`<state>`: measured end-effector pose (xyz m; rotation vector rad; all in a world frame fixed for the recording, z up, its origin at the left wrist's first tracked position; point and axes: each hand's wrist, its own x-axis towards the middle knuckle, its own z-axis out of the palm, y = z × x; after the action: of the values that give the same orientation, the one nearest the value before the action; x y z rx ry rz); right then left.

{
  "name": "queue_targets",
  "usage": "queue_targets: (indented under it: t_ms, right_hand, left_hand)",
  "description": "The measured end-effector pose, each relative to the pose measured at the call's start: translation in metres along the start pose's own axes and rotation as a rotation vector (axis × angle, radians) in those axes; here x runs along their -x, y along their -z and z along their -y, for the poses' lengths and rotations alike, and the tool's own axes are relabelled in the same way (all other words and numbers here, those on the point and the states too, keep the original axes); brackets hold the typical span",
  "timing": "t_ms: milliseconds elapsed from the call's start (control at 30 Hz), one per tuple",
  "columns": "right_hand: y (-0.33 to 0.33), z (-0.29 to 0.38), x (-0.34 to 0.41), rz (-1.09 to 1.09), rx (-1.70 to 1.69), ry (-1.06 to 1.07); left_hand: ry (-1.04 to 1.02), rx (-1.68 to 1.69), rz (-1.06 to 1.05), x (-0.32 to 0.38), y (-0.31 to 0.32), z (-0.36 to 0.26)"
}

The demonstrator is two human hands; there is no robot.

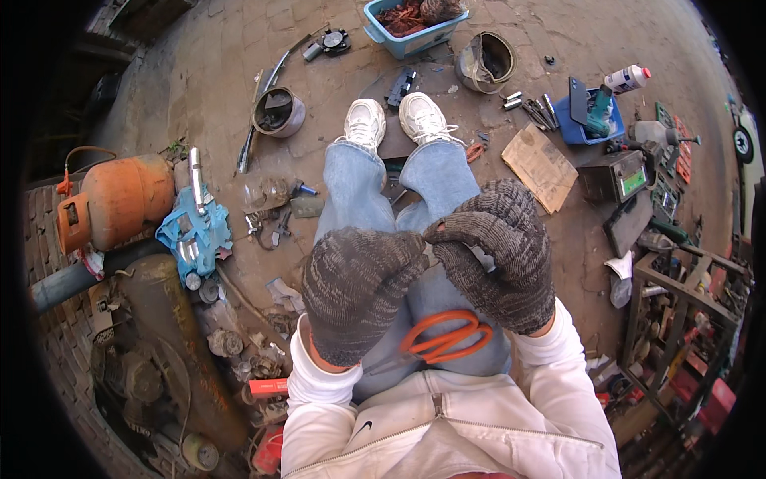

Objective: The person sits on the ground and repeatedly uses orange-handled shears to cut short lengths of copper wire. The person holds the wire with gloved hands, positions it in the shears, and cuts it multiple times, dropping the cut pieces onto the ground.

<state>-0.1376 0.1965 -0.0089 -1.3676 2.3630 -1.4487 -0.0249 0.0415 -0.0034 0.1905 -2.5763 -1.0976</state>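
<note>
Both hands wear dark, striped knit gloves and meet above my lap. My left hand [365,293] and my right hand [499,257] pinch a small pale piece [430,256] between their fingertips; most of it is hidden, so its kind is unclear. Across my thighs, close below the hands, lies a pair of scissors [446,338] with orange handles. Its blades point to the left, partly behind my left wrist. Under my knees is the brick paving, with small parts between my shoes.
Left lie an orange gas cylinder [128,200] and a blue plastic bag [194,233] with metal tubes. Ahead stand a metal can [279,112], a bucket [486,63] and a light-blue tub [413,45]. Right are cardboard [538,167], a blue bin [589,117], a battery [613,173] and a metal frame [682,293].
</note>
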Motion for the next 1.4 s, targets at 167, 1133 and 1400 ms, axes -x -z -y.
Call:
queue_targets:
  t_ms: [167, 1133, 1400]
  right_hand:
    - [0.002, -0.001, 0.001, 0.033, 0.087, -0.054]
    - [-0.002, -0.002, 0.021, -0.236, 0.15, -0.022]
    - [-0.003, 0.0, 0.014, -0.125, 0.201, 0.028]
  left_hand:
    - [0.024, -0.01, -0.039, 0.011, 0.0, 0.002]
    - [0.211, 0.327, -0.153, 0.006, -0.007, 0.01]
    - [0.276, 0.409, -0.174, 0.01, -0.006, 0.011]
